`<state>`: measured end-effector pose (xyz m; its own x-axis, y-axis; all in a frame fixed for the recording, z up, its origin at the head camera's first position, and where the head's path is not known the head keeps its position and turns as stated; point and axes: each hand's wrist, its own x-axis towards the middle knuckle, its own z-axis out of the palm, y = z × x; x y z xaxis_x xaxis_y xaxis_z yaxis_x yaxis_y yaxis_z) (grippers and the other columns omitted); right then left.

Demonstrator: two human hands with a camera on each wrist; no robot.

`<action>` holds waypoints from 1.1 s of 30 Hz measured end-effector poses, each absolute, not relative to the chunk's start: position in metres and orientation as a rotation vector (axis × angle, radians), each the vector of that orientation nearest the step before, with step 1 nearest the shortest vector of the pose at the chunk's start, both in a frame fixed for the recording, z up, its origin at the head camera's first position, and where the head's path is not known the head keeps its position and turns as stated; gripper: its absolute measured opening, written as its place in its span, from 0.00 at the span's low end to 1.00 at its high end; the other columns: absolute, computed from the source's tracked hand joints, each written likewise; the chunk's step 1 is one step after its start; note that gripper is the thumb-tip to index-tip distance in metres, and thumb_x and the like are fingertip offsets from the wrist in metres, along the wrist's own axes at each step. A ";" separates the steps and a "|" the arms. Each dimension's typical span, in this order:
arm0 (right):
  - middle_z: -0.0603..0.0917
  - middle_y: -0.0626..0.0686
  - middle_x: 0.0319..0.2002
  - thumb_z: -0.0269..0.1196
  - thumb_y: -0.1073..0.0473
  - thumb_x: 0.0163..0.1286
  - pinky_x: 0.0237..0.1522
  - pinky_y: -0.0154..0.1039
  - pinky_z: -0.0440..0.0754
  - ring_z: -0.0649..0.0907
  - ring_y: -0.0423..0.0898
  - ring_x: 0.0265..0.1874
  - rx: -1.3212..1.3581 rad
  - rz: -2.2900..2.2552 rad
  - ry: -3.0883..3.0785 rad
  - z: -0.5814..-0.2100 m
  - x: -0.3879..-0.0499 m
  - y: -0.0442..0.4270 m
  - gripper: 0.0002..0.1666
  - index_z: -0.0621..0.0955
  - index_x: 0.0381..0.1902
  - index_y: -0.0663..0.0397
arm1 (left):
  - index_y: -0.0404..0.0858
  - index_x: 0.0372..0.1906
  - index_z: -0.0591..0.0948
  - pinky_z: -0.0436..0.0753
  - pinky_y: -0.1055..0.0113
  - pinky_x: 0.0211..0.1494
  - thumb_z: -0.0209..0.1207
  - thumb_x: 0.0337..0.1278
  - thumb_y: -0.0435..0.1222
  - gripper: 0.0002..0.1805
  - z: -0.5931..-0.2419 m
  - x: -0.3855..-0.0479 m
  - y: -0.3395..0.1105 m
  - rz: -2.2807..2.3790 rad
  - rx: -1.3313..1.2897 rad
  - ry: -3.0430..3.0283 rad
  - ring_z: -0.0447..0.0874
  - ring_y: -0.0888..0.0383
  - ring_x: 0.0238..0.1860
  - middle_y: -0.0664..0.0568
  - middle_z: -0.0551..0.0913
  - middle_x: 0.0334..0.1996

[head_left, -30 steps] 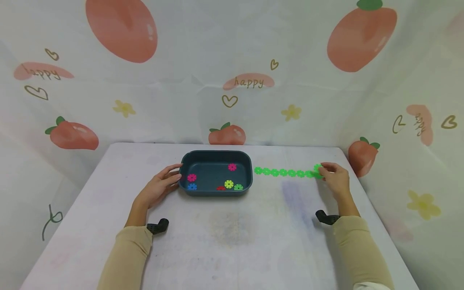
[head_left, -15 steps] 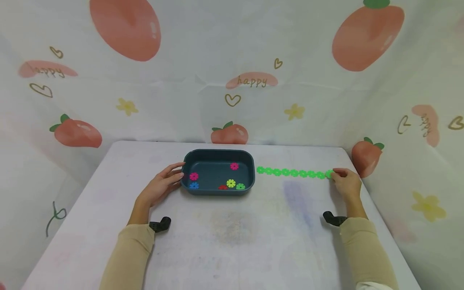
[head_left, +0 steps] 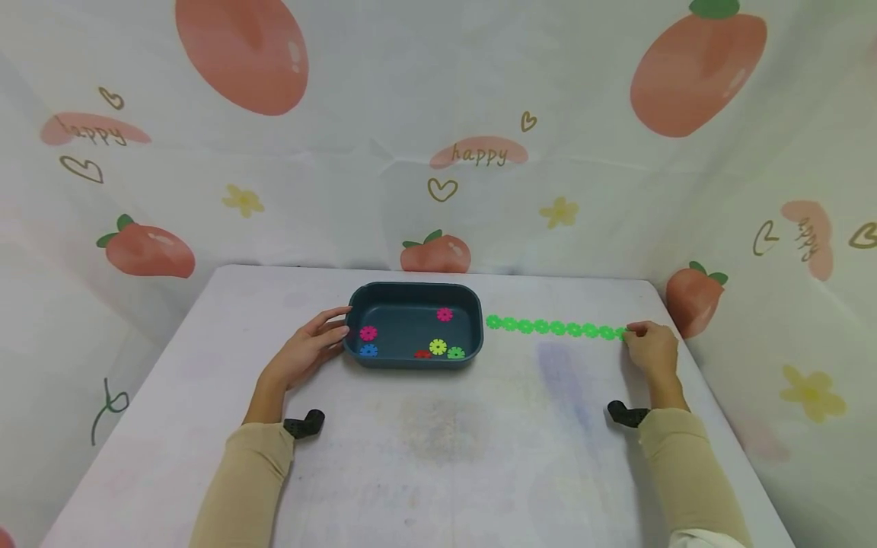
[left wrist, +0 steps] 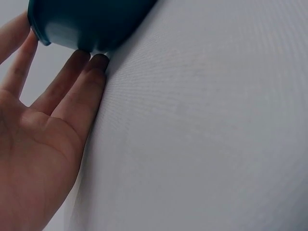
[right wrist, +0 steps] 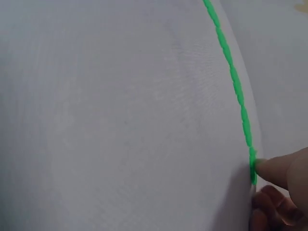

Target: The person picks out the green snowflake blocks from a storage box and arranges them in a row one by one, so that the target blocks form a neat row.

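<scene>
My left hand rests at the left end of a dark teal plastic bin. Its fingertips touch the bin's side, the fingers nearly straight in the left wrist view. Inside the bin lie several notched plastic discs, among them a yellow disc, a blue disc and a pink disc. Right of the bin runs a row of green notched discs, flat and edge to edge. My right hand pinches the green disc at the row's right end, partly hidden by the fingers.
The white-covered table carries the bin and the row near its back edge. A fruit-print cloth hangs behind and at the sides. Black wrist mounts stick out from both wrists.
The right hand has brought a green disc rightward and down to the row's end, where it now lies flat. The left hand stays at the bin. The head view has shifted slightly.
</scene>
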<state>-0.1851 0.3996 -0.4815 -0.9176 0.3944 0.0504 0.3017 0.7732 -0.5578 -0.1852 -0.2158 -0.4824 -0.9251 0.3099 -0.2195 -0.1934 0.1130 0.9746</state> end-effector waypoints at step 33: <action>0.46 0.82 0.75 0.38 0.21 0.74 0.65 0.88 0.42 0.45 0.86 0.72 -0.199 0.387 -3.176 -0.436 -0.186 0.361 0.56 0.55 0.77 0.63 | 0.45 0.79 0.60 0.57 0.44 0.83 0.58 0.73 0.47 0.36 -0.481 -0.184 -0.215 1.878 0.103 2.024 0.57 0.43 0.80 0.40 0.58 0.80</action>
